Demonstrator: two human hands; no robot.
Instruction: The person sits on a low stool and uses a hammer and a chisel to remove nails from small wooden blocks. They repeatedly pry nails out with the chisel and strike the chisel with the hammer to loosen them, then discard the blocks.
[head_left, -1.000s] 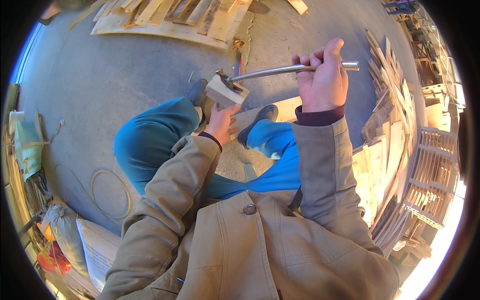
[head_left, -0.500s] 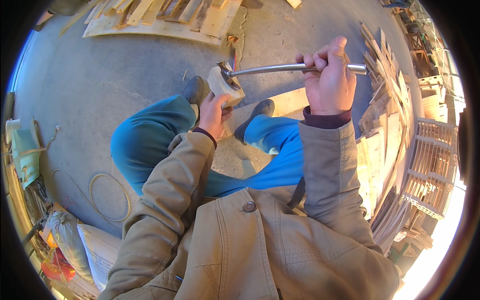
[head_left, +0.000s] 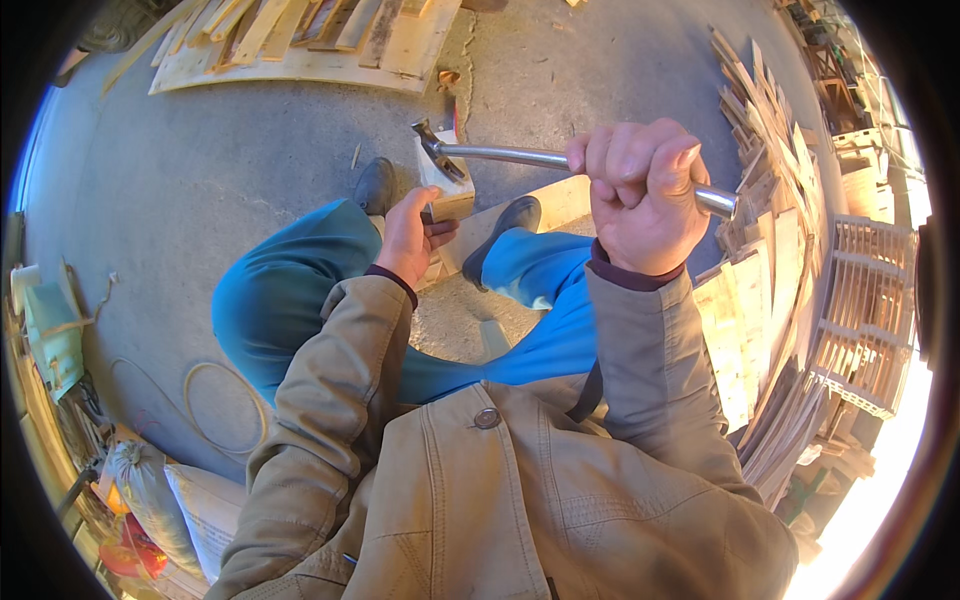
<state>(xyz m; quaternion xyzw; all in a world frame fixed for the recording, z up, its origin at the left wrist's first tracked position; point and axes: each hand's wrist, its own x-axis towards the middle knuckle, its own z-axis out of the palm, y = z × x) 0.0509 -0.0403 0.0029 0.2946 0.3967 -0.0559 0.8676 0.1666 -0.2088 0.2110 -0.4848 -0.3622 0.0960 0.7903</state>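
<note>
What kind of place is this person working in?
Probably an open-air woodworking yard. Cut wooden slats lie stacked on the concrete floor, slatted wooden crates stand beside them, and the right hand grips a metal hammer over a wood block that the left hand steadies.

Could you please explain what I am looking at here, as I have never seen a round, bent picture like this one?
This is a wide fisheye camera worn on a person's head, looking down, so straight edges bend near the rim. The tan sleeves and blue trousers are the wearer's own. The right hand grips the metal handle of a hammer, whose head sits over a small wooden block. The left hand steadies that block from below. Beneath is a grey concrete floor, with wooden boards at the top and stacked slats on the right.
</note>
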